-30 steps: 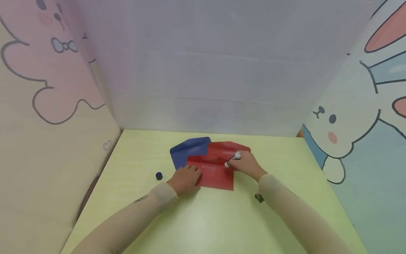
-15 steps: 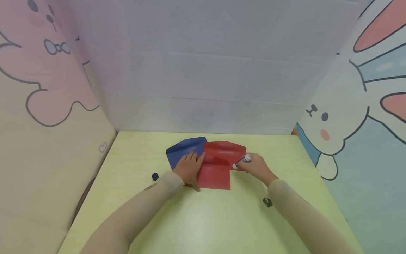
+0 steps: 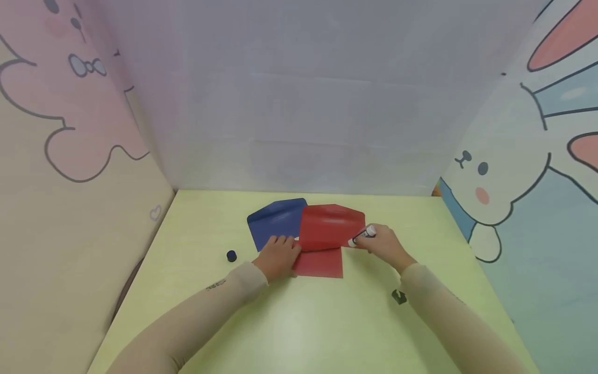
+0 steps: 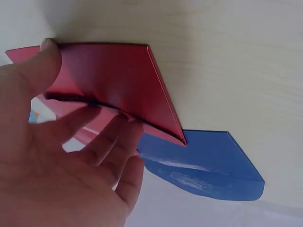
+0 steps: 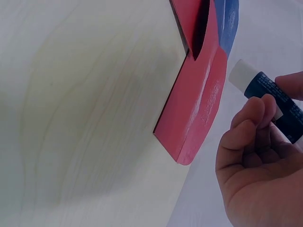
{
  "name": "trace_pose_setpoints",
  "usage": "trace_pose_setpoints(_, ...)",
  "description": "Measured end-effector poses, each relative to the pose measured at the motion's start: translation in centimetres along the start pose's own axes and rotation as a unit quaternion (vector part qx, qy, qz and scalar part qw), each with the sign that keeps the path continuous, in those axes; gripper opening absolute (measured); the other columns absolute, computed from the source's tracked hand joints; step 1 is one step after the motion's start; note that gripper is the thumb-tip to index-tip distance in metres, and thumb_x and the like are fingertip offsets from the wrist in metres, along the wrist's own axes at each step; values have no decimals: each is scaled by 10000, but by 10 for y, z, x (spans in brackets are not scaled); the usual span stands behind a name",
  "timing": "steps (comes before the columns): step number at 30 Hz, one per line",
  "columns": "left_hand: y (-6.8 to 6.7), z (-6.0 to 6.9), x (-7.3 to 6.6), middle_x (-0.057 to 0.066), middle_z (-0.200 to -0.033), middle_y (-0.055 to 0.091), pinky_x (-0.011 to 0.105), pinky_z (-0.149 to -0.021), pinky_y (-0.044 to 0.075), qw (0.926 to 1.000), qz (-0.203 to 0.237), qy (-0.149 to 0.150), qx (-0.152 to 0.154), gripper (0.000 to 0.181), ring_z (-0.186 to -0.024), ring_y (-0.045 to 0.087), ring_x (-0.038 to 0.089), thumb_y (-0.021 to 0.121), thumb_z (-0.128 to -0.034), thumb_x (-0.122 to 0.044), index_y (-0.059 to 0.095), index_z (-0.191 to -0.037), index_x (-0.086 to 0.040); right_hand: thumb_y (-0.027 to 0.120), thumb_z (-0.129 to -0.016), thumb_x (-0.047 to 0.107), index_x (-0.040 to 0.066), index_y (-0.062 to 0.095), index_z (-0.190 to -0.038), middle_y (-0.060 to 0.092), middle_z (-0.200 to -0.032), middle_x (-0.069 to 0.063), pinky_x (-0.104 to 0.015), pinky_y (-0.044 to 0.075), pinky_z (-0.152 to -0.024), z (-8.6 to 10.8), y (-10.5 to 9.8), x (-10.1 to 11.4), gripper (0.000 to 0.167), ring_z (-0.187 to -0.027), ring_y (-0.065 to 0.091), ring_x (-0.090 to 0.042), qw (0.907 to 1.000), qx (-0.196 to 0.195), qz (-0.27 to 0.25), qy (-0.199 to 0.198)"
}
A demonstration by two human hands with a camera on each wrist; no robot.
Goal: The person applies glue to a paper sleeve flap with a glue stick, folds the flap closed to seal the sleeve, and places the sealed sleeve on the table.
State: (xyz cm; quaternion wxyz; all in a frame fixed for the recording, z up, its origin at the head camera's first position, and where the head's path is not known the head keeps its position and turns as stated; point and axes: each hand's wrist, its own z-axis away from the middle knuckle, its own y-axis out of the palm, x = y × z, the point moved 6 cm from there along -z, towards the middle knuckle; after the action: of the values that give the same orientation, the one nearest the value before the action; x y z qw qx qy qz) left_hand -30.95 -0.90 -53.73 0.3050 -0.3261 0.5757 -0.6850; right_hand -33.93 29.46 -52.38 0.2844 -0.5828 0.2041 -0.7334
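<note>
My left hand (image 3: 276, 258) rests on the left part of the front red envelope (image 3: 320, 266). In the left wrist view its thumb (image 4: 49, 61) lies across the near edge, and its loosely bent fingers touch the slightly gaping mouth. My right hand (image 3: 388, 248) pinches a glue stick (image 3: 363, 236) with a white end, dark-bodied in the right wrist view (image 5: 274, 97). It is tilted over the right edge of the rear red envelope (image 3: 329, 226). A blue envelope (image 3: 275, 223) lies to the left, partly covered by the red ones.
A small dark round cap (image 3: 231, 255) stands on the pale yellow table (image 3: 294, 327), left of my left hand. A pale wall (image 3: 299, 119) borders the table at the back, with cartoon-printed walls on both sides.
My left hand pressed forward over the front envelope's upper left, then drew back toward its left edge. My right hand moved right with the glue stick, away from the front envelope's mouth.
</note>
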Motion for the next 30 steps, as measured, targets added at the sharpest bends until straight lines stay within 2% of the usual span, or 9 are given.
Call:
trace_pose_setpoints(4, 6, -3, 2, 89, -1335, 690, 469, -1023, 577, 9993, 243, 114, 244, 512, -1190, 677, 287, 836, -1086, -517, 741, -1417, -138, 819, -1027, 347, 58, 765, -1134, 765, -971, -50, -333, 564, -752, -1, 0, 0, 313, -845, 672, -224, 10000, -5, -20, -27)
trace_pose_setpoints(6, 10, -10, 5, 121, -1352, 675, 509, -1050, 591, 9952, 901, -44, 377, 397, -1191, 664, 318, 771, -1137, -452, 763, -1350, -118, 822, -1025, 346, 60, 764, -1128, 761, -960, -48, -332, 562, -748, -1, 0, 1, 309, -837, 669, -223, 10000, -21, -35, -44)
trace_pose_setpoints(10, 21, -30, 12, 169, -1279, 688, 564, -1042, 596, 9642, 2545, -676, 305, 280, -1144, 678, 352, 646, -1204, -344, 743, -1154, -86, 820, -1021, 326, 58, 767, -1123, 759, -956, -44, -332, 568, -742, -2, 4, 4, 291, -825, 670, -214, 9999, 27, -102, -113)
trace_pose_setpoints(13, 25, -41, 9, 200, -1280, 742, 571, -1099, 619, 9409, 3150, -1232, 151, 330, -1204, 738, 381, 619, -1216, -347, 717, -1240, -33, 811, -1019, 311, 57, 769, -1120, 764, -970, -53, -333, 571, -738, -2, 7, 6, 277, -822, 672, -212, 9997, 63, -129, -179)
trace_pose_setpoints(17, 30, -50, 1, 240, -1393, 764, 593, -1131, 663, 9327, 3040, -1938, 76, 594, -1281, 771, 425, 667, -1187, -481, 695, -1469, 41, 820, -1015, 308, 58, 765, -1132, 768, -997, -61, -331, 571, -737, -1, 11, 9, 282, -829, 672, -212, 9996, 65, -177, -191)
trace_pose_setpoints(20, 31, -53, -3, 254, -1316, 757, 564, -960, 729, 9339, 2615, -2432, 189, 763, -1065, 819, 411, 712, -1123, -650, 754, -1419, 52, 836, -1013, 312, 57, 755, -1136, 759, -994, -60, -332, 568, -742, -2, 15, 10, 294, -825, 667, -213, 9995, 119, -227, -167)
trace_pose_setpoints(25, 36, -58, -1, 119, -893, 725, 462, -678, 691, 9393, 1874, -2845, 401, 906, -659, 710, 272, 649, -1001, -928, 833, -977, -42, 847, -1005, 319, 68, 742, -1110, 738, -950, -43, -337, 554, -731, -2, 18, 13, 292, -791, 656, -205, 9994, 132, -208, -222)
trace_pose_setpoints(28, 36, -60, 3, 4, -640, 612, 421, -612, 602, 9408, 1801, -2829, 483, 893, -566, 627, 207, 612, -967, -997, 712, -678, -157, 843, -1000, 308, 68, 737, -1088, 731, -923, -38, -339, 545, -724, -1, 17, 13, 277, -771, 649, -198, 9995, 77, -178, -257)
trace_pose_setpoints(30, 37, -61, 5, -28, -574, 523, 400, -592, 539, 9398, 1900, -2797, 489, 878, -539, 578, 185, 629, -950, -1005, 611, -609, -196, 840, -1003, 306, 71, 734, -1088, 729, -918, -35, -337, 543, -727, -1, 17, 12, 271, -768, 649, -198, 9995, 73, -169, -247)
